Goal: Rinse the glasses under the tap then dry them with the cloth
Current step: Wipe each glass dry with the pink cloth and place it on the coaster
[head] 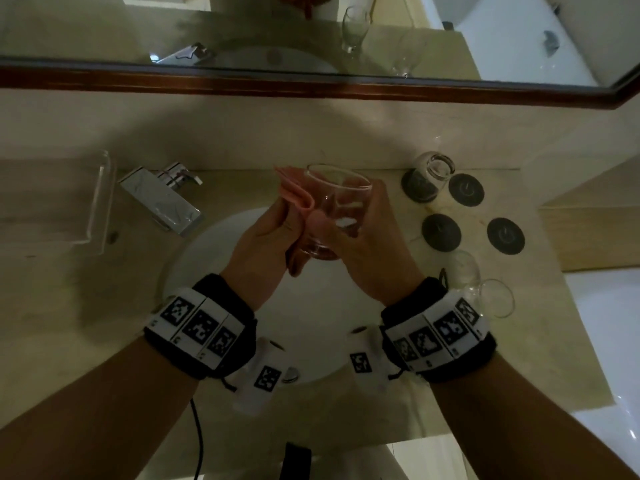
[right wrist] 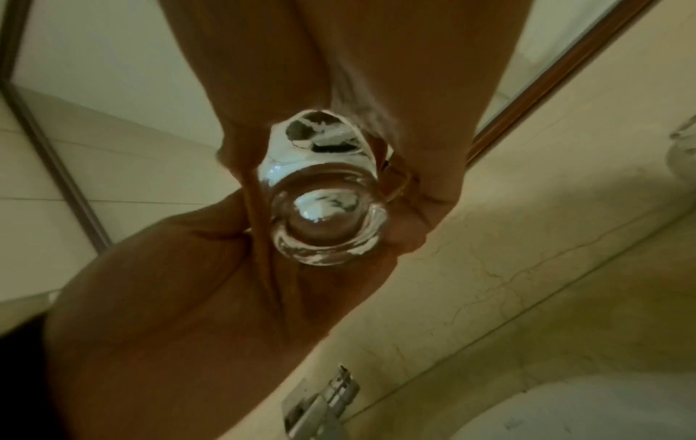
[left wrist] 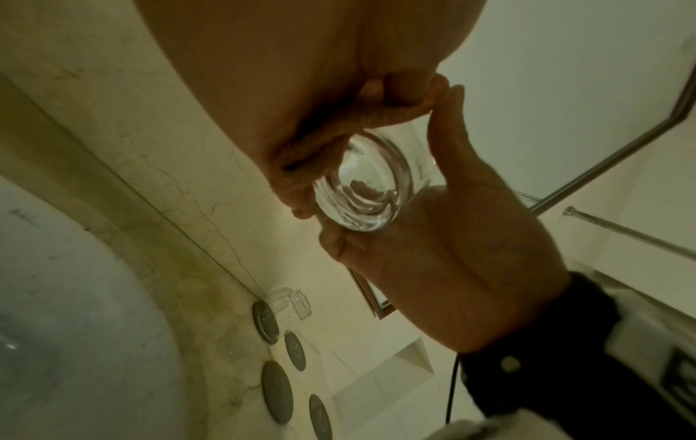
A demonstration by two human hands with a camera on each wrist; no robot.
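Above sink, glass in right hand

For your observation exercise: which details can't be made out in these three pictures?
- Left hand fingertips: head view, hidden by the pink cloth.
- Whether the glass is still wet: too dim and blurred in every view.
- Sink drain: head view, covered by the wrists.

Tap left – coasters right
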